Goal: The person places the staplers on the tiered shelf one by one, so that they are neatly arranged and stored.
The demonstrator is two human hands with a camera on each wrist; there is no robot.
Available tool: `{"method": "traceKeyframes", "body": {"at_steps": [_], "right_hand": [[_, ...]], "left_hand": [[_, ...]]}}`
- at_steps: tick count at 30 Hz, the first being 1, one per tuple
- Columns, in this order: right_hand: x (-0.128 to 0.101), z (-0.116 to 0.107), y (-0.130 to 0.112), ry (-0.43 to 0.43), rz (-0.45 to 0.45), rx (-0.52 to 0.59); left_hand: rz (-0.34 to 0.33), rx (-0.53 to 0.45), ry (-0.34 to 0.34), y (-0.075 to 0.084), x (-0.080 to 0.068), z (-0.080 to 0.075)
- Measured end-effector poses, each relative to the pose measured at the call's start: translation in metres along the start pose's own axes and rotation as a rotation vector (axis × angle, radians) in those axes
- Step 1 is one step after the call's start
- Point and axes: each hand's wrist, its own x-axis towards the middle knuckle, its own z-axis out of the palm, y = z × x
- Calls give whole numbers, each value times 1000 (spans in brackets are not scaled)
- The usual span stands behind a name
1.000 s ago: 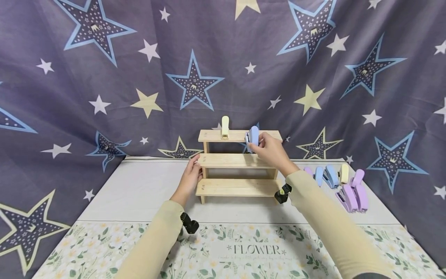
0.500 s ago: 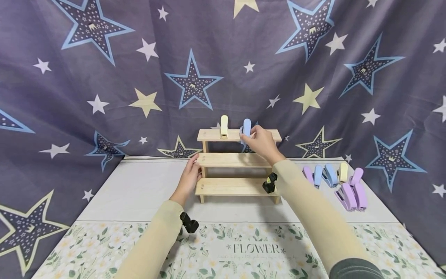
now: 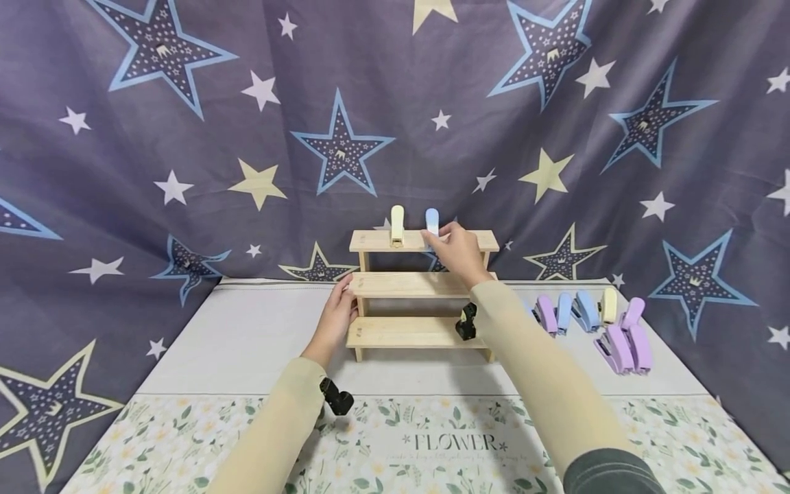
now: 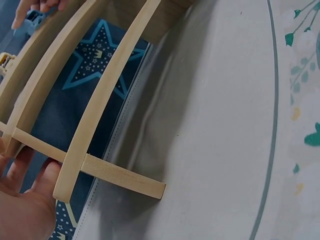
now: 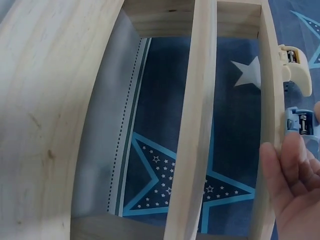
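A three-step wooden shelf (image 3: 420, 284) stands mid-table in front of the star curtain. A yellow stapler (image 3: 398, 225) stands upright on its top step. Just to the right stands a blue stapler (image 3: 432, 220), its base pinched by my right hand (image 3: 452, 250). In the right wrist view the blue stapler (image 5: 300, 121) sits between that hand's fingertips (image 5: 294, 150), with the yellow stapler (image 5: 296, 67) beside it on the top board. My left hand (image 3: 339, 309) holds the shelf's left end, thumb by the middle step. The left wrist view shows its fingers (image 4: 47, 172) against the shelf's side rail (image 4: 107, 172).
Several purple, blue and yellow staplers (image 3: 592, 319) lie grouped on the white cloth right of the shelf. A floral mat (image 3: 444, 442) printed FLOWER covers the table's near edge. The star curtain (image 3: 247, 137) hangs close behind the shelf.
My right hand has carried the blue stapler leftward along the top step and it now stands upright next to the yellow one. My left hand has stayed on the shelf.
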Motion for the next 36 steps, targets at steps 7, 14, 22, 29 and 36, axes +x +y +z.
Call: {"method": "traceKeyframes", "body": {"at_steps": [7,14,22,29,36], "right_hand": [[4,1,-4,-10,9,-27],[5,-1,-9,-31,37,-43],[6,0,-11,-45,66,-47],[4,2,-11,-39,85,-65],[2,-3,-8,-49,73,26]], "left_hand": [[18,15,-12,8,-7,2],[19,4,-14,7,-6,2],[4,-20,-5,-1,0,0],[32,-1,15,-19,11,-2],[53,-13,21,-21,12,0]]}}
